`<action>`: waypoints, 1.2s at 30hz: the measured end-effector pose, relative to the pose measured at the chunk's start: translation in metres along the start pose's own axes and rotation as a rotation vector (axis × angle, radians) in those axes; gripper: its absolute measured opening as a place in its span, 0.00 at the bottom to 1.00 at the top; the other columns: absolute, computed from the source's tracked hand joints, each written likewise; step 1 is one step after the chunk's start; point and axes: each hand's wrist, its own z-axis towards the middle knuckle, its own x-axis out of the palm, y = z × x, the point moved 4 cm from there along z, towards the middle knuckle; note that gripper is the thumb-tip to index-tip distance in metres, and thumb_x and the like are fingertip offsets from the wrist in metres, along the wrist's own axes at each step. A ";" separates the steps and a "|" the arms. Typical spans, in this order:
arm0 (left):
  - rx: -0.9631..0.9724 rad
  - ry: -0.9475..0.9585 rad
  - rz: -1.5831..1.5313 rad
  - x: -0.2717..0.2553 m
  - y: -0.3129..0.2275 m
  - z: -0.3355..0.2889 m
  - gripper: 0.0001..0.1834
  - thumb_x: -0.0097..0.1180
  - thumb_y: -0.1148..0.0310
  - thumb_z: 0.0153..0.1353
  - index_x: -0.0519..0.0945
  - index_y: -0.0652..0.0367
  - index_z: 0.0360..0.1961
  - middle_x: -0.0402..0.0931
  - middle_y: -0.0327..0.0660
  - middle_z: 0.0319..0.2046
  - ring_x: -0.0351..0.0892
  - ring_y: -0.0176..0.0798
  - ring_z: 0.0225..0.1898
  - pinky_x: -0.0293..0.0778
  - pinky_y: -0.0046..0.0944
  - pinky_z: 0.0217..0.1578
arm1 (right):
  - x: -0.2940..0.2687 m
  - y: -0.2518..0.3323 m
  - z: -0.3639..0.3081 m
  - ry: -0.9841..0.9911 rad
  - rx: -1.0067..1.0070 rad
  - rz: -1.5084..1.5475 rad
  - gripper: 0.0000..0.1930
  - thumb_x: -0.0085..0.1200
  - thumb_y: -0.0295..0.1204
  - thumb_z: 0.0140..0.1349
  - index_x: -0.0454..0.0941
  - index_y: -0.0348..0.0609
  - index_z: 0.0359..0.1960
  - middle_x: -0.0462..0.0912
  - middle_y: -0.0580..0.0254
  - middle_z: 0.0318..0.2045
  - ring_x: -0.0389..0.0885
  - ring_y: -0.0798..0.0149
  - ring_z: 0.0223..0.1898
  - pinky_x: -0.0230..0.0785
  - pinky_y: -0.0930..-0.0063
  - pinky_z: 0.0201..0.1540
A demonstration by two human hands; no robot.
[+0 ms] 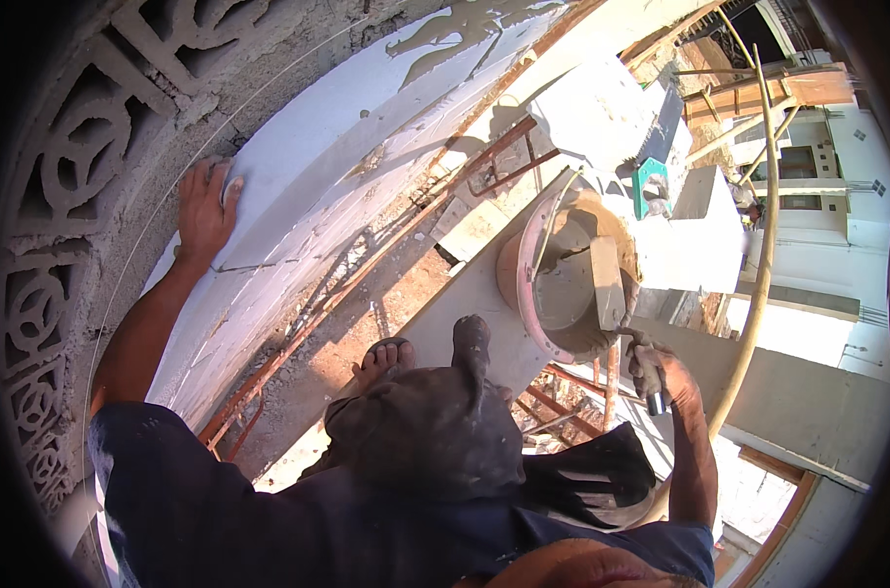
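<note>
My left hand [208, 211] rests on the upper edge of a white block wall [298, 162], its fingers spread and lying against the blocks. Grey mortar [435, 44] is smeared along the far part of this wall. At the right, my right hand [661, 374] is closed round the handle of a trowel [654, 402] beside a pinkish round tub [528, 294]. The trowel's bent shank reaches over the tub's rim. A pale flat rectangular piece [607, 282] stands in the tub; whether it is the trowel's blade I cannot tell. Wet grey mortar [563, 284] lies inside.
Rusty scaffold bars [357, 304] run between the wall and the plank [465, 314] under my feet. Behind the tub are white blocks [602, 113] and a green-handled handsaw [651, 186]. A bamboo pole [766, 245] rises at right. Patterned vent blocks [82, 157] and a thin string line the left.
</note>
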 end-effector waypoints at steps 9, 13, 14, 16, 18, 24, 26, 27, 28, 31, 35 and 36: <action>-0.055 0.021 -0.053 -0.010 -0.004 -0.002 0.21 0.47 0.58 0.68 0.74 0.61 0.55 0.68 0.55 0.55 0.64 0.59 0.58 0.60 0.53 0.61 | 0.137 0.249 0.091 0.465 -0.546 -0.603 0.17 0.57 0.40 0.62 0.76 0.39 0.45 0.77 0.60 0.24 0.73 0.72 0.16 0.67 0.76 0.19; -0.040 -0.031 -0.019 -0.011 -0.002 -0.002 0.20 0.48 0.59 0.68 0.75 0.62 0.53 0.67 0.54 0.56 0.65 0.59 0.57 0.60 0.54 0.60 | 0.240 0.333 0.135 -0.043 -1.720 -1.464 0.17 0.57 0.40 0.61 0.79 0.41 0.44 0.82 0.53 0.31 0.80 0.56 0.34 0.72 0.61 0.40; -0.037 -0.046 -0.038 -0.008 -0.002 0.001 0.19 0.48 0.59 0.68 0.75 0.62 0.52 0.67 0.55 0.56 0.64 0.59 0.57 0.60 0.54 0.60 | 0.249 0.347 0.151 -0.080 -1.803 -1.527 0.17 0.57 0.40 0.61 0.79 0.41 0.45 0.82 0.51 0.33 0.79 0.53 0.37 0.70 0.59 0.43; -0.053 -0.033 -0.040 -0.009 0.000 -0.001 0.19 0.48 0.59 0.68 0.76 0.62 0.51 0.66 0.55 0.56 0.64 0.59 0.57 0.60 0.54 0.60 | 0.269 0.362 0.191 -0.121 -1.984 -1.607 0.18 0.58 0.42 0.60 0.80 0.42 0.45 0.82 0.48 0.35 0.77 0.48 0.43 0.65 0.56 0.49; -0.074 -0.012 -0.048 -0.009 0.000 -0.001 0.19 0.49 0.58 0.68 0.76 0.62 0.50 0.66 0.55 0.56 0.64 0.59 0.57 0.60 0.54 0.59 | 0.269 0.376 0.216 -0.199 -1.723 -1.690 0.19 0.58 0.43 0.60 0.80 0.43 0.46 0.82 0.49 0.36 0.76 0.49 0.44 0.61 0.56 0.52; -0.098 0.055 0.004 -0.009 0.001 0.000 0.21 0.48 0.59 0.67 0.75 0.59 0.56 0.64 0.52 0.60 0.61 0.58 0.61 0.57 0.55 0.63 | 0.261 0.385 0.259 -0.269 -1.675 -1.538 0.21 0.58 0.40 0.60 0.77 0.46 0.52 0.82 0.51 0.41 0.76 0.49 0.47 0.59 0.56 0.54; -0.049 0.010 -0.018 -0.016 -0.005 0.000 0.19 0.50 0.60 0.66 0.75 0.61 0.53 0.65 0.55 0.57 0.64 0.59 0.58 0.60 0.55 0.60 | 0.260 0.388 0.264 -0.266 -1.835 -1.370 0.22 0.59 0.38 0.58 0.76 0.48 0.54 0.81 0.52 0.44 0.76 0.49 0.48 0.59 0.55 0.55; -0.028 -0.016 -0.038 -0.014 -0.009 0.002 0.19 0.51 0.61 0.65 0.75 0.62 0.52 0.66 0.56 0.55 0.65 0.59 0.56 0.61 0.55 0.58 | 0.256 0.390 0.272 -0.265 -1.911 -1.294 0.22 0.60 0.37 0.57 0.76 0.49 0.54 0.81 0.53 0.45 0.76 0.49 0.48 0.59 0.55 0.55; -0.028 -0.022 -0.043 -0.013 -0.008 0.008 0.19 0.51 0.61 0.65 0.75 0.62 0.52 0.66 0.56 0.55 0.65 0.59 0.56 0.61 0.55 0.58 | 0.247 0.392 0.289 -0.308 -1.902 -1.318 0.25 0.61 0.34 0.54 0.74 0.49 0.56 0.80 0.54 0.48 0.76 0.49 0.49 0.59 0.55 0.53; -0.023 0.002 -0.047 -0.016 -0.004 0.004 0.19 0.51 0.62 0.65 0.74 0.63 0.52 0.66 0.56 0.55 0.65 0.59 0.56 0.60 0.56 0.58 | 0.260 0.385 0.297 -0.357 -1.788 -1.797 0.28 0.62 0.33 0.51 0.73 0.50 0.56 0.79 0.55 0.49 0.75 0.49 0.49 0.59 0.57 0.51; -0.030 0.024 -0.063 -0.014 -0.008 0.008 0.19 0.50 0.62 0.66 0.75 0.63 0.53 0.66 0.57 0.55 0.65 0.60 0.56 0.60 0.56 0.58 | 0.263 0.371 0.272 -0.105 -1.854 -1.451 0.25 0.61 0.36 0.50 0.76 0.47 0.52 0.80 0.52 0.46 0.76 0.49 0.46 0.58 0.59 0.48; -0.037 0.041 -0.078 -0.014 -0.008 0.010 0.19 0.49 0.61 0.66 0.75 0.63 0.53 0.66 0.57 0.55 0.65 0.60 0.56 0.60 0.56 0.58 | 0.273 0.367 0.269 -0.111 -1.627 -1.520 0.20 0.60 0.32 0.53 0.78 0.39 0.47 0.81 0.45 0.42 0.76 0.41 0.46 0.64 0.53 0.48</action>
